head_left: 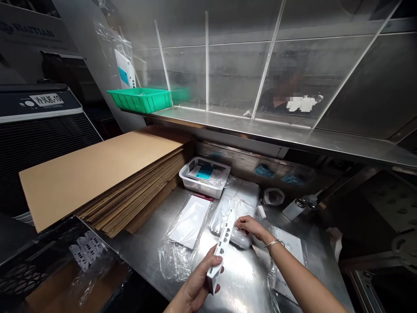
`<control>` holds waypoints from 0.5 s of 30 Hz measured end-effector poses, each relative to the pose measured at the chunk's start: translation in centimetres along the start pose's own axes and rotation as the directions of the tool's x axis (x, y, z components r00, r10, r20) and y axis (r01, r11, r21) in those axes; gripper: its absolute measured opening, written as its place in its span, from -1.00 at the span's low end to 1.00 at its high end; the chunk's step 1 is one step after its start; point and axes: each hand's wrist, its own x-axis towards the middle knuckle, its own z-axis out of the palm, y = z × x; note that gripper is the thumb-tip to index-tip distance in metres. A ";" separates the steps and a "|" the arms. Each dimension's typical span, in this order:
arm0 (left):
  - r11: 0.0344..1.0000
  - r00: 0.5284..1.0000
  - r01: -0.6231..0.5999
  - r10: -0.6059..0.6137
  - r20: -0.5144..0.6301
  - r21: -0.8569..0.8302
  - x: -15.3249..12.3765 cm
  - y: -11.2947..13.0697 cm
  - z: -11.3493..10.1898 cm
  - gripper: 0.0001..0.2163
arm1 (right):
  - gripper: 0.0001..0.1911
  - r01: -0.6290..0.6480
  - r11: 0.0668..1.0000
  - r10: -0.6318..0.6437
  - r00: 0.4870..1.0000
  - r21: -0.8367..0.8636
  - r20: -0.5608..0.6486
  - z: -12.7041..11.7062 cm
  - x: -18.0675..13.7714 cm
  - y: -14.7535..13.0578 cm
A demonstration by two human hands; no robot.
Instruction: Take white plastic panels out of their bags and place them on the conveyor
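My left hand point(199, 278) grips a white plastic housing point(225, 234) by its lower end, thumb on top. The long narrow side of the housing, with a row of port cutouts, faces me. Just right of it, my right hand point(250, 225) is closed, its fingertips pinching the film of a clear plastic bag point(239, 208) on a stack of bags. To the left lies a bagged white panel point(192, 219) on the metal table point(146, 256). Another bagged white panel point(288, 248) rests partly behind my right forearm.
A tall cardboard stack point(107, 169) covers the table's left side. Behind sits a clear plastic tub point(203, 188) with a blue-labelled bagged item. A metal shelf point(228, 123) overhangs the back, bearing a green bin point(143, 102). A white bottle point(293, 209) and tape roll point(273, 197) stand right.
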 end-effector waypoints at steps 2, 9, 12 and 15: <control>0.997 1.000 0.028 -0.027 -0.015 0.074 0.6 0.1 0.1 -0.45 | -0.69 0.050 0.991 -0.036 0.993 0.121 -0.113 0.2 -0.1 -0.2; 0.988 0.975 -0.152 0.148 0.167 0.014 1.4 1.0 -0.4 -0.36 | -0.67 0.314 0.918 -0.151 0.841 0.241 -0.519 -0.3 0.6 -2.4; 0.946 0.942 -0.239 0.170 0.289 0.221 1.9 2.7 0.5 -0.28 | -0.66 0.362 0.922 -0.227 0.793 0.137 -0.565 -0.1 0.4 -3.3; 0.911 0.991 -0.094 0.047 0.127 0.401 2.9 4.3 2.3 -0.26 | -0.67 0.427 0.904 -0.378 0.759 -0.033 -0.530 0.0 -0.7 -4.4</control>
